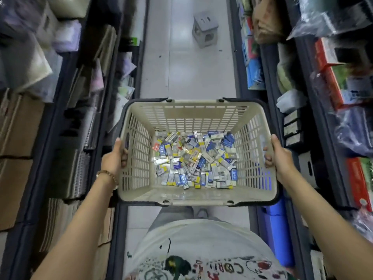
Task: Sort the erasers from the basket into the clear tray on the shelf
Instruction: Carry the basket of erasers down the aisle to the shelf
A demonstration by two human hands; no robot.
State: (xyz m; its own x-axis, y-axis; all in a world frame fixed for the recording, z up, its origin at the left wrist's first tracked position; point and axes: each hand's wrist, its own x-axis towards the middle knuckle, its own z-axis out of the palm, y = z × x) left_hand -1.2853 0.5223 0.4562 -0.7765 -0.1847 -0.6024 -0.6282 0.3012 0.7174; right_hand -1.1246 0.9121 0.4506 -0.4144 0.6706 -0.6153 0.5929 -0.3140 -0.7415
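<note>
Head view, quick notes. Erasers (194, 160): a loose heap of small wrapped blocks, blue, yellow and silver, on the floor of the basket (193, 118). They lie jumbled, so there is no common long axis to line a pinch up with. The basket's own long axis runs 9 to 3 o'clock, and it is held up over the aisle in front of me.

My left hand (116, 156) is at 9 o'clock on the short side, thumb on the rim, fingers curled round the wall and gripping it. My right hand (277, 156) is at 3 o'clock and grips the same way, fingers hooked over the rim.

Key relation: the heap lies inward and down from both sets of fingers, toward 3 o'clock from the left, toward 9 o'clock from the right. Neither hand is clearly nearer. Both are busy carrying, so I judge the basket has to be set down or propped before either hand can reach in.

Left shelves (66, 118) at 9 o'clock, right shelves (302, 98) at 3 o'clock, both packed with stock. I can't pick out the clear tray, so I can't tell which side it's on. Stool (204, 29) stands at 12 o'clock down the aisle.
</note>
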